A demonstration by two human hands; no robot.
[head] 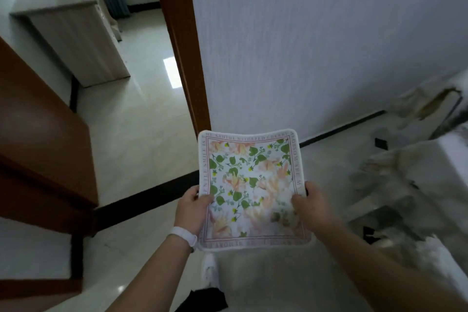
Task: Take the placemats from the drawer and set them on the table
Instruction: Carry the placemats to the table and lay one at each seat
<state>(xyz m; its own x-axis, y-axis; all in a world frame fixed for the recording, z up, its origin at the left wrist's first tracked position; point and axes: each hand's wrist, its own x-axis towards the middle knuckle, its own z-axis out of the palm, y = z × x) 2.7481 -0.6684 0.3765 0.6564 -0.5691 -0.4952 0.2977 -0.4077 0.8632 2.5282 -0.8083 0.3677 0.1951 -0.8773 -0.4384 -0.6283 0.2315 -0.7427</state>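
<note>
Nearby, left hand (192,206) & right hand (307,202) each pinched 1 floral placemat (250,182) by its side edges, thumbs on top, held flat above tiled floor (141,139); farther off, brown door frame (178,33) & pale cabinet (83,40).

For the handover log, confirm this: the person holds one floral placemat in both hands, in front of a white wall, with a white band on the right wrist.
One detail is wrong. The white band is on the left wrist, not the right, as the head view shows. The rest stands: the left hand and the right hand hold one floral placemat in front of a white wall.
</note>
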